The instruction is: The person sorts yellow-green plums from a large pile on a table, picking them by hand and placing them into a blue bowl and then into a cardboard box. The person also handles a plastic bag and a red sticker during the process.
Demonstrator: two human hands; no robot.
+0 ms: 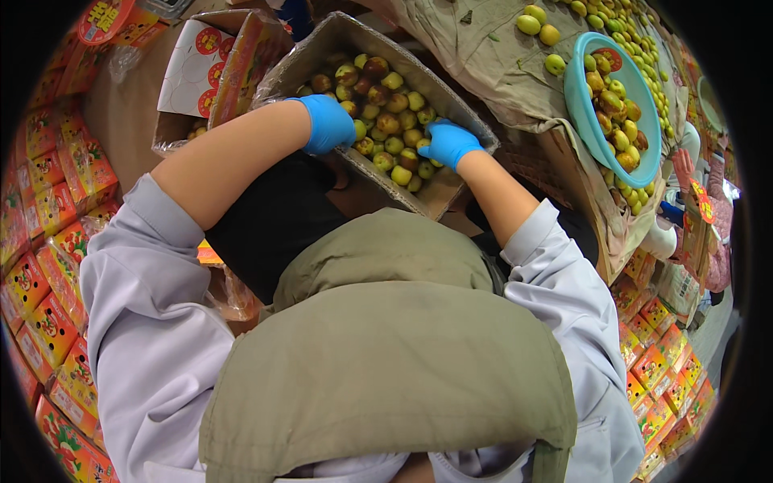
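Before me an open cardboard carton [444,78] sits tilted, holding many green and brown jujubes [386,124]. I wear blue gloves on both hands. At the carton's near left edge is my left hand [329,125], resting against the jujubes with its fingertips out of sight. My right hand [450,143] reaches in over the right side of the fruit. Its thumb and forefinger are spread around a jujube, but whether they grip it is not clear.
Left of the carton stands another open box [232,72] with a white sheet of red round labels [196,69]. A turquoise basin [577,115] of jujubes rests on a cloth-covered table [483,66] with loose fruit. Printed cartons [54,326] are stacked on both sides. Another person [718,211] is at far right.
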